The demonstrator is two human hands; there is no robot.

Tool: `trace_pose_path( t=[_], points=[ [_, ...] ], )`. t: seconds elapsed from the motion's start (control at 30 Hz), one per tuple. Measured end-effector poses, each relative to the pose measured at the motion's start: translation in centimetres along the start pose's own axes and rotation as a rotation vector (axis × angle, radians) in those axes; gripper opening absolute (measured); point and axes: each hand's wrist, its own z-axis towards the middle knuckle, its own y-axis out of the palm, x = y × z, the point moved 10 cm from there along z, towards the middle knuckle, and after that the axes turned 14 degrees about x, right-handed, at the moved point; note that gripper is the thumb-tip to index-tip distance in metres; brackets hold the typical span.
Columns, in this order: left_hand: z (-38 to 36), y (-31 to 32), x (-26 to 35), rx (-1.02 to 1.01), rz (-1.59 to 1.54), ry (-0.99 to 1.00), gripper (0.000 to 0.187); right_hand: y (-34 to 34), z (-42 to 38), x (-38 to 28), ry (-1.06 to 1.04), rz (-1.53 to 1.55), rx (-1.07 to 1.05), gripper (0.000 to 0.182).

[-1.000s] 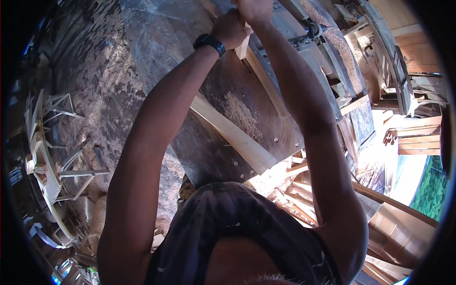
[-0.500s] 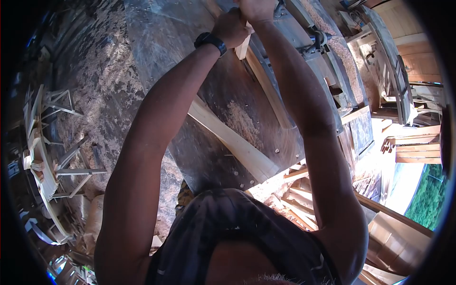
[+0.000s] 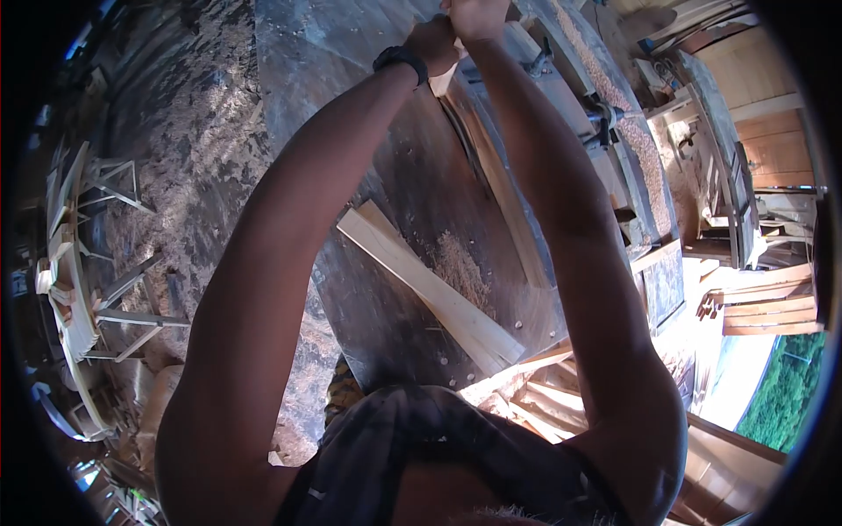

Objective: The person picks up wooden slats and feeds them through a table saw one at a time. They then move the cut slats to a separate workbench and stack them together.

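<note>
My left hand [image 3: 432, 46], with a dark watch on its wrist, is closed around a pale wooden strip [image 3: 444, 81] at the top of the view. Right beside it, my right hand [image 3: 480, 19] is also closed, at the same strip; its fingers are partly cut off by the frame edge. Only a short end of the strip shows below the hands. A long wooden rail [image 3: 510, 206] runs along the dark worktop [image 3: 403, 184] beneath my right forearm. Between my arms, a loose pale board [image 3: 430, 285] lies slanted on the worktop.
Wood shavings [image 3: 460, 267] are heaped beside the loose board. Metal machine parts [image 3: 605, 118] and a band of shavings stand to the right. Wooden frames [image 3: 123, 184] are at the left, and offcuts [image 3: 544, 403] lie below the worktop's near edge.
Both hands have moved farther forward over the worktop together with the strip. The loose board and rail now appear lower in the view, with more of them showing.
</note>
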Motion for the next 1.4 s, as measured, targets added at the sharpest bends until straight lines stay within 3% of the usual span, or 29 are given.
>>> trace_pose_path(
  t=[0.03,0.07,0.1,0.13,0.17,0.2,0.23,0.27,0.33,0.37,0.43,0.47,0.53,0.57,0.6,0.63,0.67,0.73,0.8,0.97,1.03,1.07,1.13,1.17,1.23,1.4],
  points=[
    [0.5,0.5,-1.1,0.01,0.005,-0.001,0.035,-0.8,0.0,-0.8,-0.019,0.124,0.173,0.035],
    [0.8,1.1,-2.5,0.011,0.123,-0.009,0.033,-0.9,0.2,-0.9,-0.023,0.13,0.173,0.035],
    [0.9,1.3,-3.5,0.009,0.237,-0.019,0.033,-0.2,-0.3,-2.4,0.162,0.246,-0.116,0.031],
    [-0.7,-1.4,-4.8,-0.146,-0.061,-0.443,0.036,0.2,-2.1,-4.3,0.347,0.354,-0.407,0.029],
    [-4.5,-4.4,-4.4,-0.304,-0.37,-0.862,0.039,-1.9,-2.1,-8.0,0.224,0.475,-0.377,0.027],
    [-7.9,-3.4,-3.6,-0.315,-0.99,-1.188,0.046,-4.2,-2.2,-11.5,0.098,0.596,-0.343,0.024],
    [-10.3,-2.9,-1.7,-0.307,-1.633,-1.473,0.054,-5.9,-3.6,-13.4,0.052,0.527,-0.504,0.027],
    [-12.1,-3.6,-1.0,-0.317,-1.631,-1.481,0.054,-7.3,-5.1,-14.5,0.012,0.455,-0.665,0.031],
    [-13.0,-5.9,3.0,-0.39,-2.172,-1.467,0.052,-11.3,-8.4,-18.3,-0.32,0.824,-0.781,0.041],
    [-14.0,-6.2,3.9,-0.398,-2.166,-1.475,0.052,-13.4,-8.5,-18.6,-0.314,0.821,-0.774,0.041],
    [-14.7,-7.3,5.3,-0.314,-1.997,-1.186,0.048,-17.0,-12.1,-22.1,-0.864,0.194,-0.996,0.052],
    [-15.0,-8.2,6.8,-0.328,-1.994,-1.194,0.048,-18.8,-11.2,-21.1,-0.853,0.186,-0.992,0.052],
    [-14.4,-10.6,8.2,-0.355,-1.43,-0.999,0.039,-19.5,-7.6,-14.9,-0.438,0.042,-1.042,0.054],
    [-13.8,-11.3,9.8,-0.303,-1.415,-0.956,0.035,-19.6,-6.7,-14.4,-0.434,0.035,-1.038,0.054],
    [-13.9,-10.6,11.2,-0.311,-1.418,-0.95,0.035,-19.3,-4.6,-11.6,0.191,0.308,-0.983,0.054],
    [-12.3,-11.6,12.2,-0.143,-1.228,-0.665,0.033,-19.5,-4.4,-9.8,0.808,0.572,-0.851,0.054],
    [-11.2,-13.0,13.7,0.018,-1.027,-0.387,0.032,-19.2,-4.5,-10.5,0.805,0.572,-0.842,0.054],
    [-10.7,-13.2,16.9,-0.028,-1.088,-0.309,0.032,-17.9,-3.9,-13.9,0.673,0.418,-0.664,0.022],
    [-11.0,-10.0,15.5,-0.01,-0.687,-0.205,0.034,-17.3,-4.4,-12.8,0.633,0.322,-0.602,0.021],
    [-10.7,-8.1,15.1,-0.027,-0.523,-0.178,0.036,-17.9,-5.1,-10.1,0.665,0.121,-0.52,0.016],
    [-10.4,-7.9,15.9,-0.024,-0.479,-0.102,0.037,-18.2,-3.1,-10.2,0.261,0.063,-0.351,0.014],
    [-10.4,-7.6,15.9,-0.026,-0.48,-0.109,0.037,-18.3,-3.1,-9.5,0.266,0.06,-0.356,0.014],
    [-10.3,-7.1,16.1,-0.018,-0.471,-0.066,0.037,-18.0,-4.2,-7.9,0.572,0.081,-0.471,0.018],
    [-10.4,-6.8,16.0,-0.019,-0.473,-0.071,0.037,-17.9,-4.2,-7.4,0.574,0.078,-0.475,0.018],
    [-10.5,-7.1,15.6,0.026,-0.498,-0.125,0.038,-17.9,-3.0,-9.1,0.27,0.038,-0.437,0.023],
    [-10.7,-6.4,14.5,0.027,-0.479,-0.213,0.038,-18.0,-2.7,-9.6,0.306,-0.044,-0.424,0.028]
  ],
)
